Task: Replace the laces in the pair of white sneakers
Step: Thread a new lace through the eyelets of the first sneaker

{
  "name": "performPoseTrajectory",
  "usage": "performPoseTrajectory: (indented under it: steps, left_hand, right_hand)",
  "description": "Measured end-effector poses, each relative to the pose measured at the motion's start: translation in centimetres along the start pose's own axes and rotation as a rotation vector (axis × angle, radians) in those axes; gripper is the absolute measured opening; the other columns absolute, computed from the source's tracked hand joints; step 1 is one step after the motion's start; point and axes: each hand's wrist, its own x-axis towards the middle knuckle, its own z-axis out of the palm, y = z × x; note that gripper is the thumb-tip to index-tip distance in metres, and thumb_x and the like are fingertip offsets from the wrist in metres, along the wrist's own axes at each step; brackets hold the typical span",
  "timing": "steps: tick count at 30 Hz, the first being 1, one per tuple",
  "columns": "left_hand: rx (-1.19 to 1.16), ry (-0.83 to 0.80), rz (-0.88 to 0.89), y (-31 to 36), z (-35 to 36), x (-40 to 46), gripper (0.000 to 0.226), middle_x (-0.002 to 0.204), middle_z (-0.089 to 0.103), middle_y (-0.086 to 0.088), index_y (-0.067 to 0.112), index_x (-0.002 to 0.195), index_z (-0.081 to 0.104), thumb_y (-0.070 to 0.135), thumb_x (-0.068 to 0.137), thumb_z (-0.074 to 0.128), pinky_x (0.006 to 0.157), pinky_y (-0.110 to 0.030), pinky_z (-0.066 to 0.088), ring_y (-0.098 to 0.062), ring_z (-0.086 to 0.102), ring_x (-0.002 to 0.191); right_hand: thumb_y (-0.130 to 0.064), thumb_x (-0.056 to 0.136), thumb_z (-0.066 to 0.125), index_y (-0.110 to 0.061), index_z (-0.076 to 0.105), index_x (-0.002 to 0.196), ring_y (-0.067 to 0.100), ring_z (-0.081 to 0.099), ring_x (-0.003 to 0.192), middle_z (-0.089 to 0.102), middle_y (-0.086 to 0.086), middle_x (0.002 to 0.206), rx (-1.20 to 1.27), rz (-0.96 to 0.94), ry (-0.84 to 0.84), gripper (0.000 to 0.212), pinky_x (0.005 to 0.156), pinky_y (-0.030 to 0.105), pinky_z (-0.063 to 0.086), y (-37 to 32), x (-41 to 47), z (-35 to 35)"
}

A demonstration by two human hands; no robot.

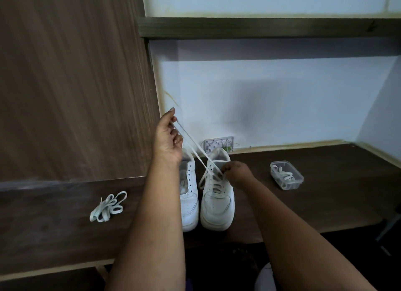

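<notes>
Two white sneakers stand side by side on the dark wooden desk (pixel 314 204), toes toward me. The left sneaker (pixel 189 201) has bare eyelets and no lace. The right sneaker (pixel 218 201) is partly laced. My left hand (pixel 168 138) is raised above the shoes and pinches a doubled white lace (pixel 195 149) that runs taut down to the right sneaker's eyelets. My right hand (pixel 237 173) rests at the upper eyelets of the right sneaker, its fingers curled on the lace there.
A loose bundle of white laces (pixel 108 207) lies on the desk at the left. A clear plastic box (pixel 286 175) with another lace stands at the right. A wall socket (pixel 219 143) sits behind the shoes. A wooden panel rises at the left, a shelf above.
</notes>
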Motion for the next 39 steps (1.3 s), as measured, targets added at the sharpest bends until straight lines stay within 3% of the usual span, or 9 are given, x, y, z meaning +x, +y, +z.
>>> performPoseTrajectory:
  steps: [3,9,13,16,19,26,30,34,39]
  left_hand:
    - [0.245,0.003,0.029,-0.1,0.9,-0.8,0.023,0.05,0.046,0.015,0.022,0.067,0.054,0.012,0.079,0.07,0.045,-0.019,0.027,-0.002,0.036,0.049]
    - [0.852,-0.018,0.035,-1.0,-0.2,-0.6,0.026,0.063,0.048,0.0,0.016,0.063,0.05,0.001,0.079,0.064,0.055,-0.021,0.032,-0.014,0.042,0.061]
    - [1.551,-0.146,-0.077,-2.1,-2.2,0.7,0.013,0.075,0.06,-0.01,0.007,0.076,0.063,0.017,0.077,0.071,0.052,-0.021,0.038,-0.02,0.054,0.061]
    - [1.838,-0.334,-0.168,-3.7,-2.9,0.6,0.043,0.092,0.062,-0.006,0.007,0.1,0.067,0.035,0.07,0.083,0.067,-0.025,0.045,-0.022,0.064,0.085]
    - [1.678,-0.428,0.018,-6.2,-2.9,-0.3,0.043,0.098,0.065,-0.001,0.016,0.098,0.063,0.019,0.064,0.089,0.069,-0.024,0.045,-0.017,0.06,0.087]
    - [1.643,-0.385,0.151,-10.9,-2.9,-1.1,0.012,0.094,0.072,-0.01,0.011,0.088,0.073,0.007,0.083,0.063,0.068,-0.023,0.041,-0.025,0.065,0.09]
    - [1.612,-0.295,0.113,-11.6,-3.5,0.0,0.016,0.092,0.071,-0.008,0.01,0.095,0.074,0.017,0.088,0.062,0.067,-0.025,0.045,-0.024,0.066,0.087]
    - [1.392,-0.232,-0.087,-12.6,-4.6,1.6,0.016,0.085,0.072,-0.01,0.015,0.095,0.071,0.015,0.079,0.07,0.074,-0.044,0.06,-0.029,0.071,0.079]
    - [1.47,0.046,0.18,-9.7,-4.2,1.5,0.01,0.085,0.067,-0.002,0.013,0.085,0.065,0.015,0.087,0.055,0.07,-0.028,0.051,-0.024,0.064,0.081]
  right_hand:
    - [-0.002,0.087,0.053,-0.005,0.072,0.093,0.019,0.057,0.079,0.062,0.004,0.08,-0.016,0.005,-0.015,0.02,0.053,0.014,0.038,0.2,0.1,0.1]
    - [-0.013,0.095,0.046,0.0,0.064,0.114,0.031,0.059,0.109,0.064,0.018,0.117,-0.085,-0.001,0.032,0.03,0.083,0.03,0.043,-0.1,0.1,-0.8]
    - [-0.009,0.089,0.053,0.0,0.072,0.095,0.029,0.063,0.09,0.07,0.019,0.099,0.135,0.075,0.251,0.022,0.064,0.02,0.044,-0.7,0.5,-1.4]
    - [-0.014,0.083,0.06,-0.006,0.074,0.087,0.025,0.066,0.081,0.073,0.013,0.087,0.238,0.116,0.198,0.017,0.07,0.029,0.053,-0.7,0.7,-1.2]
    - [-0.013,0.082,0.059,-0.006,0.072,0.081,0.019,0.058,0.072,0.066,0.009,0.076,0.163,0.063,0.22,0.014,0.054,0.02,0.04,-1.0,0.5,-1.1]
    - [-0.005,0.075,0.062,0.002,0.064,0.073,0.013,0.05,0.07,0.059,0.011,0.069,0.077,-0.097,0.201,0.008,0.053,0.014,0.033,-0.2,0.6,-0.5]
    - [-0.019,0.078,0.071,-0.011,0.065,0.091,0.02,0.06,0.081,0.064,0.005,0.085,0.04,-0.085,0.289,0.016,0.062,0.02,0.033,0.9,0.6,-0.8]
    - [-0.035,0.081,0.069,-0.008,0.062,0.1,0.021,0.061,0.092,0.065,0.005,0.093,-0.054,0.012,0.208,0.034,0.07,0.02,0.036,1.3,0.9,-0.3]
    - [-0.026,0.084,0.062,-0.011,0.056,0.102,0.023,0.068,0.079,0.068,0.006,0.092,0.131,0.097,0.205,0.025,0.075,0.031,0.055,1.3,1.2,-0.4]
